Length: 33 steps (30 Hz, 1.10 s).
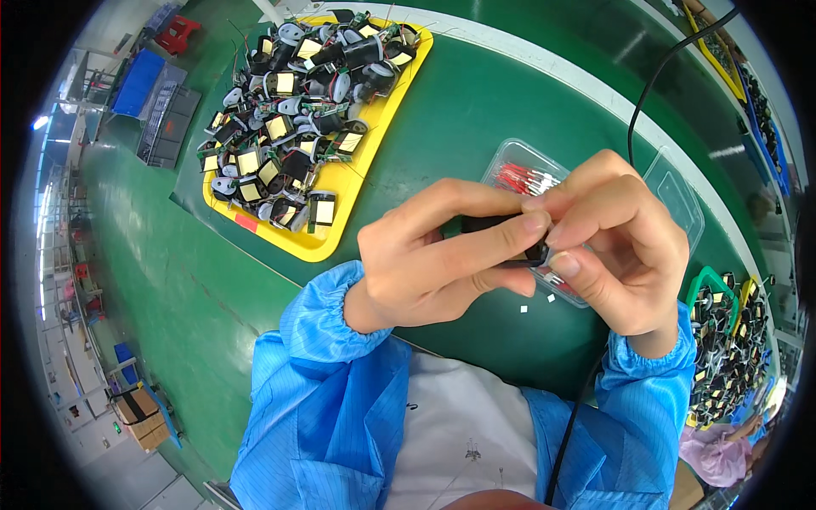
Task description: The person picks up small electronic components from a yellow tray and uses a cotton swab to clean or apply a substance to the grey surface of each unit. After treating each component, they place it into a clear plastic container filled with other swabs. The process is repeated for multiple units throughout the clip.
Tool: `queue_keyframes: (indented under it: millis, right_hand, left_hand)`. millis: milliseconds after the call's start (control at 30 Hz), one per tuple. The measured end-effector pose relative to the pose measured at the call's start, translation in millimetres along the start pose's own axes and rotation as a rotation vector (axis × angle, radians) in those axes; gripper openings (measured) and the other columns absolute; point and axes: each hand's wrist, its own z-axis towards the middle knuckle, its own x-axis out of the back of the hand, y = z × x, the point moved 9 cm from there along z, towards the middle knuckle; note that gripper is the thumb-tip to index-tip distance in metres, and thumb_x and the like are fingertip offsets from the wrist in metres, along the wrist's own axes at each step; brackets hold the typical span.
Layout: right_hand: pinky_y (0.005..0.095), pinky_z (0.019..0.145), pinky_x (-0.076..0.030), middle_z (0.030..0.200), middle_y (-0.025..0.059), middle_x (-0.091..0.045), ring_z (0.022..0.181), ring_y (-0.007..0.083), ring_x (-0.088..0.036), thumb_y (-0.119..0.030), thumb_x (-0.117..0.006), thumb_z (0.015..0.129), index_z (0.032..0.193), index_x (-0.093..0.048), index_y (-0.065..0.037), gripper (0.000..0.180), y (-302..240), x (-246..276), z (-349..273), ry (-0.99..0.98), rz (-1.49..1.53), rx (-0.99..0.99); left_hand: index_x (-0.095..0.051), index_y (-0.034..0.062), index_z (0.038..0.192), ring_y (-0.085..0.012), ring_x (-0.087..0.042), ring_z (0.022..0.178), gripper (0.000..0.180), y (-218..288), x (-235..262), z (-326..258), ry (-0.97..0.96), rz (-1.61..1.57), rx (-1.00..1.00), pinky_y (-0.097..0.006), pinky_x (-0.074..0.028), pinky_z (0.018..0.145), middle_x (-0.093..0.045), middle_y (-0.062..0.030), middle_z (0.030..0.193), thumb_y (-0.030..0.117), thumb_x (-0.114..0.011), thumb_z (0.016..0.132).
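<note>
In front of my chest, my left hand (450,246) is closed around a small black part (535,252), its fingers pointing right. The part's kind is hard to tell, as the fingers cover most of it. My right hand (616,242) pinches at the part's right end, thumb and fingertips pressed close to it. Whatever lies between those fingertips is too small and covered to make out. Under the hands sits a clear plastic box (508,153) with red-and-white small pieces (520,178) in it. Two tiny white squares (524,309) lie on the green table near the box.
At the left, a yellow tray (319,246) is heaped with black-and-grey wired assemblies (276,127). A clear lid (676,200) rests right of the box. A black cable (637,110) hangs at the right. Beyond are more loaded trays (722,357) and a person in pink (718,455).
</note>
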Motion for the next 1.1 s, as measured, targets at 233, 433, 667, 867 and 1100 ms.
queue_keyframes:
  millis: [233,433,667,867,1100]
  right_hand:
    - [0.0226,0.064,-0.049,0.097,0.0197,-0.057,0.073,0.0142,-0.057,-0.004,-0.067,0.08,0.093,-0.055,0.004,0.02,17.1,1.4,-4.4,0.084,0.332,-0.146]
    - [0.0222,0.06,-0.05,0.098,0.0208,-0.056,0.07,0.0132,-0.057,-0.003,-0.065,0.08,0.094,-0.054,0.006,0.02,16.7,1.0,-1.4,0.131,0.434,-0.21]
    - [0.0209,0.063,-0.046,0.099,0.0186,-0.056,0.074,0.0112,-0.054,-0.003,-0.066,0.081,0.093,-0.055,0.004,0.018,24.3,-1.6,-3.7,0.134,0.473,-0.247]
    - [0.0213,0.067,-0.044,0.098,0.016,-0.056,0.078,0.0112,-0.052,-0.002,-0.068,0.08,0.092,-0.055,0.002,0.018,26.8,-2.8,-3.8,0.076,0.497,-0.264]
    - [0.0225,0.071,-0.044,0.099,0.0133,-0.054,0.083,0.0113,-0.052,0.001,-0.065,0.082,0.094,-0.054,0.002,0.016,24.9,-4.1,-2.7,0.046,0.483,-0.262]
  left_hand:
    - [-0.068,-0.0011,0.105,-0.0213,-0.065,0.072,0.041,-3.3,-3.1,-2.7,0.0,-0.1,0.005,-0.027,-0.054,0.059,-0.065,-0.0166,0.092,0.019,-0.077,0.071]
    - [-0.067,-0.0015,0.107,-0.0207,-0.067,0.074,0.042,-7.5,-1.0,-4.2,0.03,-0.185,0.06,-0.027,-0.056,0.062,-0.065,-0.017,0.096,0.016,-0.077,0.071]
    - [-0.068,-0.0008,0.106,-0.0208,-0.066,0.073,0.042,-8.9,-2.5,-6.5,0.02,-0.156,0.078,-0.027,-0.055,0.06,-0.065,-0.0166,0.094,0.019,-0.078,0.07]
    - [-0.069,0.0008,0.105,-0.0206,-0.065,0.071,0.042,-5.4,-6.0,-4.7,-0.009,-0.11,0.035,-0.026,-0.051,0.056,-0.065,-0.0158,0.092,0.023,-0.077,0.071]
    - [-0.068,-0.0003,0.105,-0.021,-0.065,0.072,0.041,-9.8,-6.2,-7.4,-0.013,-0.162,0.1,-0.027,-0.053,0.059,-0.065,-0.0161,0.093,0.02,-0.078,0.071]
